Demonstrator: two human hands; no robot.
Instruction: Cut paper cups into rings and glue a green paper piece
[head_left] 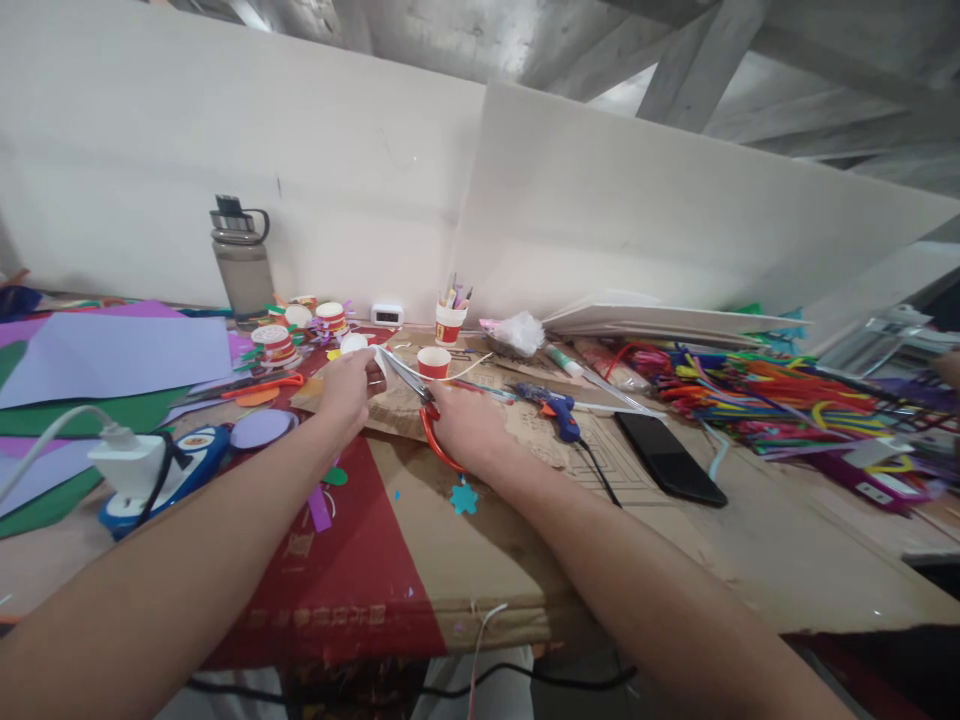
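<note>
My left hand is pinched on a small white paper piece, partly hidden behind the fingers. Closed around a pair of scissors with orange-red handles, my right hand brings the blades up against that paper near the left fingertips. A thin white strip curves away to the right from the blades. Just beyond the right hand stands a red and white paper cup. A blue flower-shaped cutout lies on the cardboard below the scissors handles.
A blue glue gun and a black phone lie to the right, before piled colourful pipe cleaners. On the left are coloured paper sheets, a power strip, decorated cups and a water bottle.
</note>
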